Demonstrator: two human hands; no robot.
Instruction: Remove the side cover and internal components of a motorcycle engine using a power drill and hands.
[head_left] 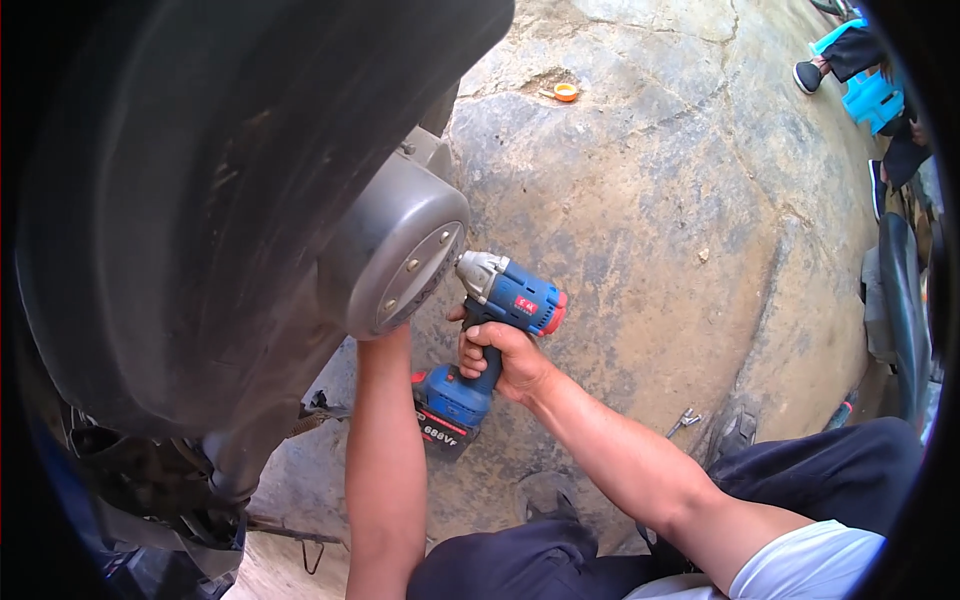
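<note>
Cordless impact wrench (pixel 480 350), one: blue motor housing with red rear cap and red label, silver-grey tapered nose, black grip, blue-and-black battery pack with red accents at the foot; held above the concrete floor (pixel 640 260), nose up against the face of a drum-shaped cover (pixel 400 225). Right hand (pixel 510 358), one: fingers wrapped round the wrench's grip, forefinger at the trigger area. Cover, one: dull grey, rounded rim, flat face with three bolt heads in view, the nose meeting the face near its edge. Nose tip: too small to tell what it engages. Left hand: concealed behind the cover, only the forearm (pixel 385 450) showing; state of its fingers cannot be told. Dark curved panel (pixel 220 170), one: cut off by the dark rim of the view, faintly scuffed. Orange ring-shaped cap (pixel 565 92), one: pale centre, toward the floor's far edge. Small branched metal tool (pixel 686 421), one: on the floor, beside the wearer's right shoe (pixel 738 432). Turquoise plastic stools, at least one (pixel 872 100), and a co-worker's dark shoes, two (pixel 807 77): at the floor's far right corner, partly cropped. Black elongated pad (pixel 903 310), one: at the floor's right edge, kind unclear.
</note>
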